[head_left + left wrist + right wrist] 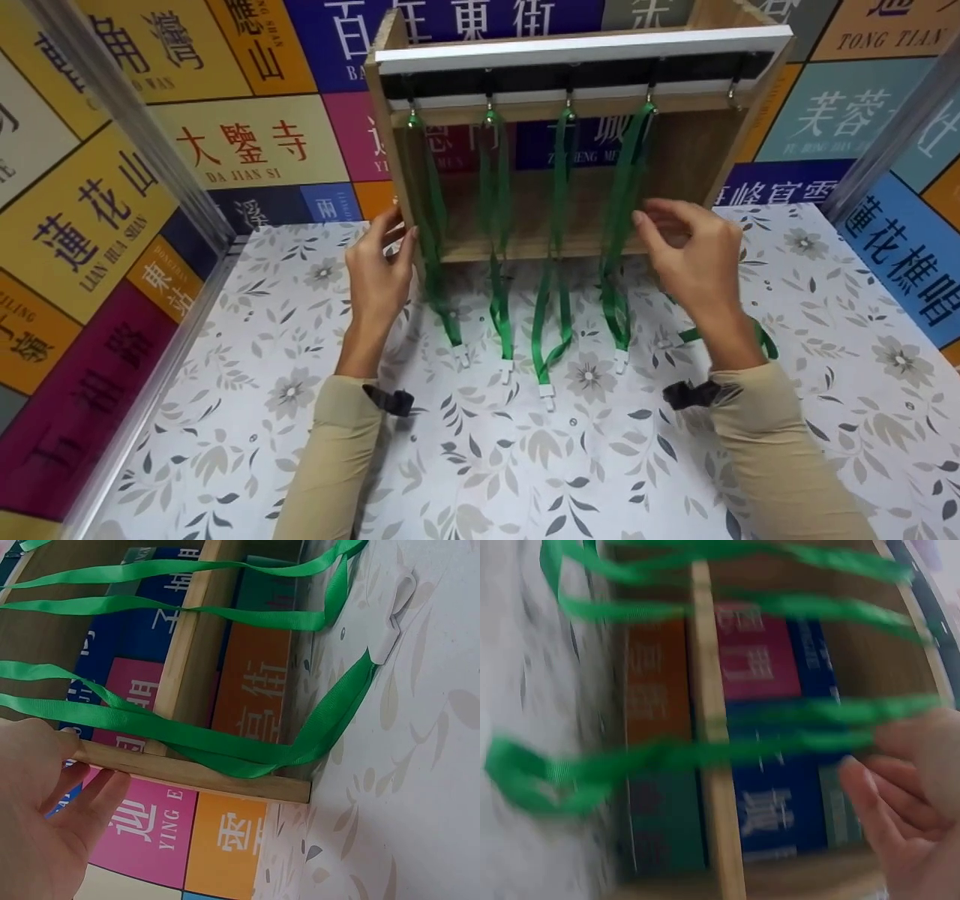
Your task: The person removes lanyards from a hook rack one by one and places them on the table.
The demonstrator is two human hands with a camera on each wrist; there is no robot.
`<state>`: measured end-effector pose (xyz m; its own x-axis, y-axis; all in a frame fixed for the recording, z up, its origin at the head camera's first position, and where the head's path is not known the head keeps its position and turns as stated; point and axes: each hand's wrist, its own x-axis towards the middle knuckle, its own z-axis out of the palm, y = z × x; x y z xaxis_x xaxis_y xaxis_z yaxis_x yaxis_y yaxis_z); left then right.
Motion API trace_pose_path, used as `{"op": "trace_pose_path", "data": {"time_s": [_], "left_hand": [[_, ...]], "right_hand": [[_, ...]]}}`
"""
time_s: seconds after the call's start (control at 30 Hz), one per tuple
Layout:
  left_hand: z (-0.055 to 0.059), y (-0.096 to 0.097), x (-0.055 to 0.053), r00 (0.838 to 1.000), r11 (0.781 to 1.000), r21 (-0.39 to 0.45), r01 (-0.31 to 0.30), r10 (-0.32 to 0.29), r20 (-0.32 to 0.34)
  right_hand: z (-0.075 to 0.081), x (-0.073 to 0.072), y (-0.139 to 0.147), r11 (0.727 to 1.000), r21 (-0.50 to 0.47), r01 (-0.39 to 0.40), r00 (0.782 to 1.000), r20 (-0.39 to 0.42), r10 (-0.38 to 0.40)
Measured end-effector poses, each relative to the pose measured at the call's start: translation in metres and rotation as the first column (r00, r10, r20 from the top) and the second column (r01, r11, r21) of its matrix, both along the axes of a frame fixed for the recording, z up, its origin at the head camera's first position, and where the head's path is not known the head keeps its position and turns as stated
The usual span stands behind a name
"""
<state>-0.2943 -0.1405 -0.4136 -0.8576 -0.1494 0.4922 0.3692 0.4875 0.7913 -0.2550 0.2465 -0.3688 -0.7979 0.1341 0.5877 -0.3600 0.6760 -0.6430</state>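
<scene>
A wooden rack [581,251] with a row of metal hooks stands on the table. Four green lanyards hang from it, among them the leftmost lanyard [431,225] and the rightmost hanging lanyard [619,217], white clips at their lower ends. My left hand [381,262] grips the edge of the rack's left side panel [195,776], thumb in front and fingers behind. Beside the rightmost hanging lanyard is my right hand [697,259], fingers bent and thumb apart from them. In the blurred right wrist view, its fingertips meet or overlap the lanyard [780,746]; contact is unclear.
Another green lanyard [765,337] lies on the table, partly behind the right wrist. The hook at the far right [733,96] carries nothing. A floral cloth [480,480] covers the table. Colourful panels with large characters [247,142] stand behind and at both sides.
</scene>
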Motion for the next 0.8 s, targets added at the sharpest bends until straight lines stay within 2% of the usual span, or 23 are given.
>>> {"op": "trace_pose_path", "data": {"time_s": [0.1, 0.2, 0.47, 0.63, 0.8], "left_hand": [[0.0, 0.001, 0.0, 1.0, 1.0, 0.004, 0.004, -0.004, -0.002], [0.001, 0.001, 0.001, 1.0, 1.0, 0.011, 0.008, -0.008, 0.001], [0.0, 0.002, -0.001, 1.0, 1.0, -0.01, -0.007, 0.007, -0.017], [-0.002, 0.002, -0.002, 1.0, 1.0, -0.012, -0.012, 0.011, -0.017], [-0.002, 0.0, -0.002, 1.0, 1.0, 0.001, -0.003, 0.003, -0.017]], "right_hand": [[0.0, -0.004, -0.014, 0.998, -0.054, 0.036, 0.998, -0.052, -0.039], [0.001, -0.008, -0.024, 0.994, -0.089, 0.06, 0.996, -0.059, -0.066], [0.0, -0.017, -0.036, 0.987, -0.151, 0.055, 0.994, -0.084, -0.068], [0.001, -0.016, -0.036, 0.984, -0.169, 0.06, 0.99, -0.117, -0.08], [0.011, -0.011, -0.032, 0.975, -0.209, 0.069, 0.983, -0.15, -0.101]]}}
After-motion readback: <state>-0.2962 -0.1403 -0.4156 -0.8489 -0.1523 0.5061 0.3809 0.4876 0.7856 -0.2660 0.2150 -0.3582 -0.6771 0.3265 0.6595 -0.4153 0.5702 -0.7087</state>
